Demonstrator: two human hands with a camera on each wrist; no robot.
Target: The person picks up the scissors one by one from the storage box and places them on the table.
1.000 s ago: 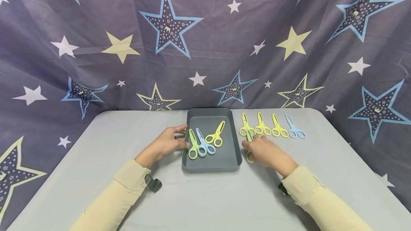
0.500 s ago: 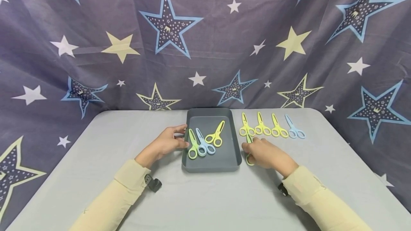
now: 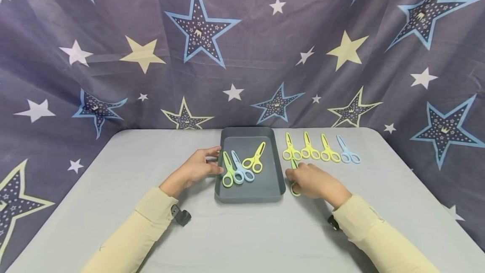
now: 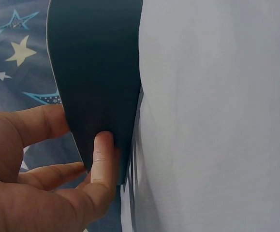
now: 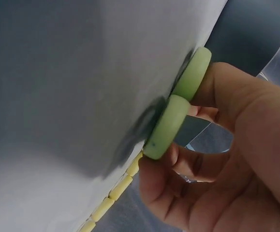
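Note:
My left hand (image 3: 195, 167) holds the left wall of the dark grey tray (image 3: 267, 186); in the left wrist view one finger lies flat against the tray's outer wall (image 4: 96, 63). Green scissors (image 3: 294, 163) stay between the thumb and fingers of my right hand (image 3: 316, 181), just beyond the tray's right wall. That hand covers most of their handle, while the right wrist view shows the handle loops (image 5: 168, 128) edge-on, close to the tabletop. Inside the tray lie other green scissors (image 3: 228, 172), blue scissors (image 3: 242, 169) and yellow scissors (image 3: 255, 159).
Along the table's back right runs a row: three yellow scissors (image 3: 310, 148), then blue scissors (image 3: 348, 153). The held scissors' tip is close to the leftmost yellow pair (image 3: 291, 151). A star-patterned cloth (image 3: 242, 54) hangs behind the grey tabletop (image 3: 242, 239).
The green scissors in my right hand have shifted slightly toward me, their tip drawing back from the leftmost yellow pair. My left hand and the tray have stayed put.

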